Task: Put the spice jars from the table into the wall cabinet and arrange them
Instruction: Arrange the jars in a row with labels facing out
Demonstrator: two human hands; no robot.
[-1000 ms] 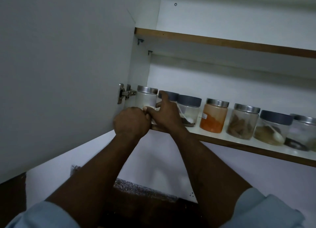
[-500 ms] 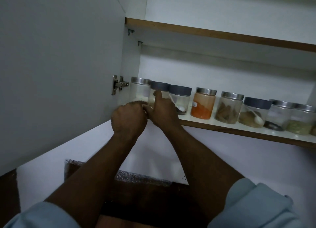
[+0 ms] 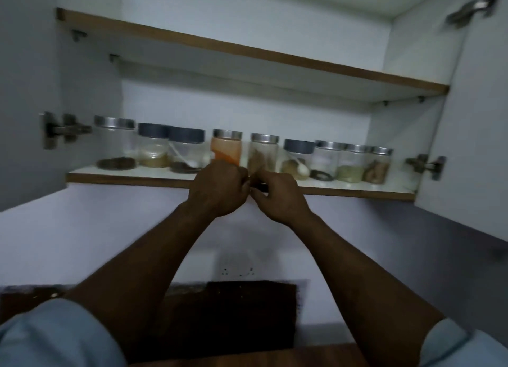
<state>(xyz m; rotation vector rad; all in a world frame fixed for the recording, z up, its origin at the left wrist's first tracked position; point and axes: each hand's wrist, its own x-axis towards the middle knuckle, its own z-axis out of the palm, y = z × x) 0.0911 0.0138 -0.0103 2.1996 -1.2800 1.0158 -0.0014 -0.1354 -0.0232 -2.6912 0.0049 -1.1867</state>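
A row of several glass spice jars stands along the lower cabinet shelf [image 3: 384, 193]. My left hand [image 3: 220, 187] is curled at the base of the orange-powder jar [image 3: 226, 149], covering its bottom. Close beside it, my right hand [image 3: 277, 196] sits at the shelf's front edge. Its thumb and forefinger are curled just below the jar of brown sticks [image 3: 264, 154]. Whether they hold that jar is hidden. The two hands nearly touch. At the far left stands a silver-lidded jar [image 3: 115, 143], then two grey-lidded jars [image 3: 154, 146].
Both cabinet doors stand open, the left door [image 3: 24, 91] and the right door [image 3: 472, 146], with hinges [image 3: 59, 130] on the side walls. The upper shelf [image 3: 247, 50] shows nothing on it. Below are a white wall with a socket [image 3: 237, 270] and a dark counter.
Both hands have moved right along the shelf, from the leftmost jars to the orange jar and the brown-stick jar. The view has turned right and now shows the whole cabinet.
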